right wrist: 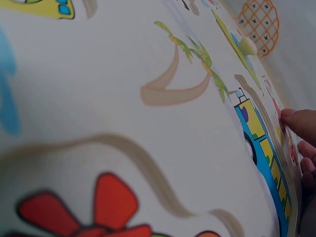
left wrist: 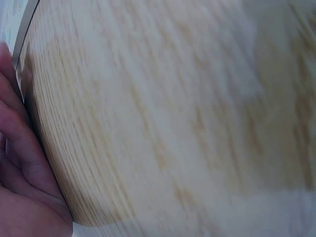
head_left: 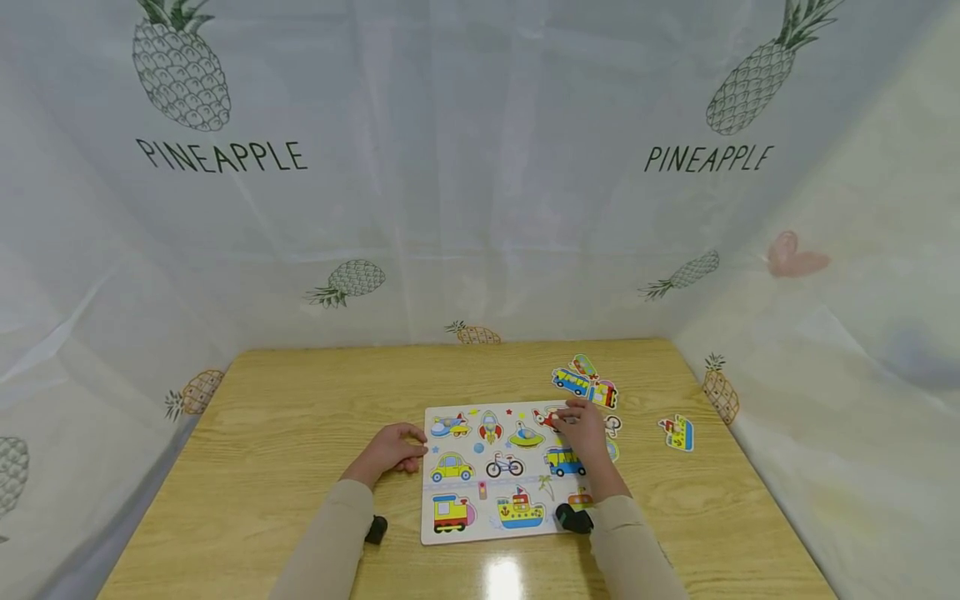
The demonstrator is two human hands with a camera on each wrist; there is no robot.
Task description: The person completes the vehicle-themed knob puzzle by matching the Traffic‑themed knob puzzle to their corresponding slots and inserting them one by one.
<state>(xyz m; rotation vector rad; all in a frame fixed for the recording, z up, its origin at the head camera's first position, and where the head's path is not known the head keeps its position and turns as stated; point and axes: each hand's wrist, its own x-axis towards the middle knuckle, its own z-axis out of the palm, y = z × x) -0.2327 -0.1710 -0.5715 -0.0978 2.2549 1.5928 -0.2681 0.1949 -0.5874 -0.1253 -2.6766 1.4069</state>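
Note:
A white puzzle board with vehicle pictures lies on the table. My right hand is over its upper right corner, thumb and fingers at the red helicopter piece and partly covering it. In the right wrist view, a fingertip meets the red piece beyond the blue and yellow bus. Beside the board's left edge rests my left hand, fingers loosely bent and fingertips right at the edge. Its fingers show low against the table in the left wrist view.
Beyond the upper right corner lie loose pieces: a bus, a train and a green one. A ship piece lies farther right. Other pieces lie partly behind my right hand. A pineapple-print curtain surrounds the wooden table.

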